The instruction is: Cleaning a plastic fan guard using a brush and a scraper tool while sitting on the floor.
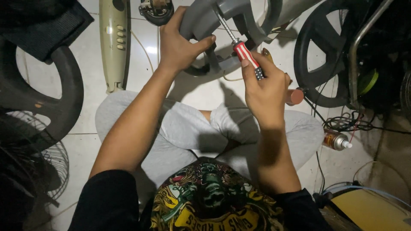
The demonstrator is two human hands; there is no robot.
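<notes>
I sit cross-legged on a white tiled floor. My left hand (177, 42) grips a grey plastic fan housing (222, 17) held up in front of me. My right hand (265, 92) is closed around the red-and-white striped handle of a screwdriver (245, 53). Its metal shaft angles up and left, and the tip meets the grey housing near the top. A second orange-handled tool (294, 96) pokes out beside my right hand.
A cream fan control panel (113, 42) lies on the floor at upper left. A wire fan guard (38, 162) and dark curved parts sit at left. A black wheel (325, 51), tangled cables and a small spray can (336, 140) lie at right.
</notes>
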